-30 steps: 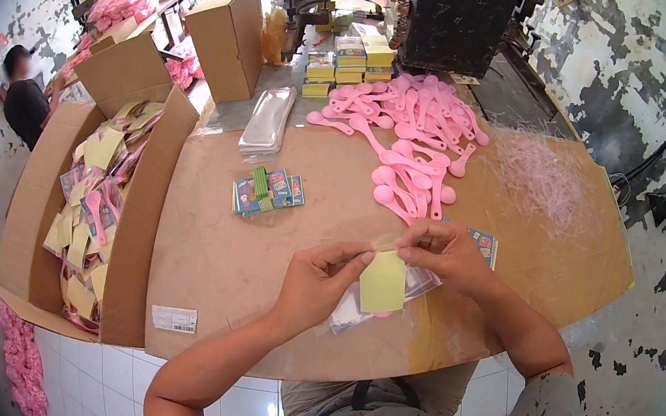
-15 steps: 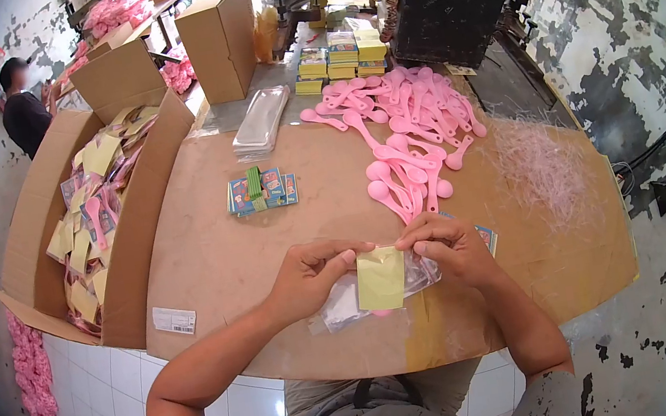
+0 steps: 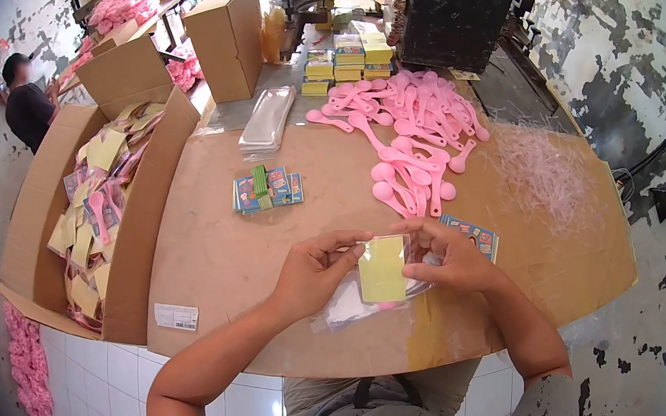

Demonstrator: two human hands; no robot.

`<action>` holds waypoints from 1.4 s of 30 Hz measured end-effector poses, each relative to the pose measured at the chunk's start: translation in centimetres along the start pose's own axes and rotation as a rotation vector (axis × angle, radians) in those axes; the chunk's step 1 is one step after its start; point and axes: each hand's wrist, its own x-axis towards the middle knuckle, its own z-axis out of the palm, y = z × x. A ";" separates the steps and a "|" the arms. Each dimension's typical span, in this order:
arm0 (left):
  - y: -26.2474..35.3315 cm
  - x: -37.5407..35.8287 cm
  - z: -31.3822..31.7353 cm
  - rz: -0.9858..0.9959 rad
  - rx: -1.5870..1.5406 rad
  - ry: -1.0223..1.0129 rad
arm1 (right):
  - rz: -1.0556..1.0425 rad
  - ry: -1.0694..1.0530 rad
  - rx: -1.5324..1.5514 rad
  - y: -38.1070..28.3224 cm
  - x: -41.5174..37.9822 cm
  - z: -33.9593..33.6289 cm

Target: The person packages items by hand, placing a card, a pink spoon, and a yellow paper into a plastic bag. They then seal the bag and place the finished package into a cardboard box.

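Note:
A yellow card in a clear plastic bag [image 3: 384, 271] is held upright between my two hands near the table's front. My left hand [image 3: 321, 270] pinches the bag's upper left edge. On the right side, my right hand [image 3: 448, 255] has its thumb on the bag's edge and its fingers behind. More clear plastic bags [image 3: 339, 309] lie under the held one, with a bit of pink showing. Blue printed cards [image 3: 479, 236] lie partly behind my right hand. Beyond my hands is a pile of pink spoons [image 3: 415, 122].
An open carton [image 3: 143, 236] of packed bags stands at the left. A banded card stack [image 3: 266, 190], a stack of clear bags [image 3: 267, 123], card piles [image 3: 349, 57], plastic strips [image 3: 547, 172], a closed carton [image 3: 227, 43] and a black box [image 3: 453, 5] are around. A person [image 3: 28, 107] stands far left.
The yellow card now shows inside the clear bag. My right thumb has moved down along the bag's right edge. The view has shifted slightly.

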 end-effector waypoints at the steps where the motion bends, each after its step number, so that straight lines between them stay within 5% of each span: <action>1: -0.1 0.0 0.0 0.020 -0.010 0.007 | 0.031 -0.036 -0.025 0.0 -0.1 0.1; 4: 0.2 -0.1 0.4 0.097 -0.069 0.060 | 0.052 0.020 -0.215 0.4 -0.3 -0.5; 13: 1.4 -0.2 -1.0 -0.049 -0.062 -0.132 | -0.114 0.075 -0.012 -0.2 -0.5 -1.3; 15: 2.9 -0.4 -3.0 0.041 0.100 0.121 | -0.141 0.156 -0.249 -1.2 -0.8 -2.9; 17: 4.9 0.2 -4.5 0.434 -0.123 0.617 | -0.159 0.249 -0.449 -2.1 -1.2 -5.0; 18: 7.0 0.3 -4.9 0.637 -0.374 0.653 | -0.167 0.299 -0.531 -2.4 -1.4 -6.0; 22: 5.4 1.1 -6.0 0.575 -0.249 0.544 | -0.113 0.289 -0.923 -2.6 -2.7 -9.0; 25: 2.2 0.9 -3.5 0.188 0.402 0.247 | 0.069 0.173 -0.939 -2.8 -3.7 -9.2; 27: 0.2 0.6 -1.2 0.173 0.630 0.074 | 0.140 0.168 -0.884 -2.2 -3.6 -9.6; 30: -1.2 0.6 0.5 0.416 0.967 -0.011 | 0.181 0.194 -0.830 -2.3 -3.5 -9.5; 34: -1.7 0.7 1.0 0.354 0.913 -0.006 | 0.208 0.264 -0.784 -1.8 -3.2 -10.3; 37: -1.5 0.9 0.9 0.236 0.787 0.002 | -0.044 0.330 -0.834 -0.5 -3.3 -10.5; 42: -1.8 0.9 0.5 0.226 0.786 0.003 | -0.056 0.330 -0.529 -2.7 -2.8 -7.0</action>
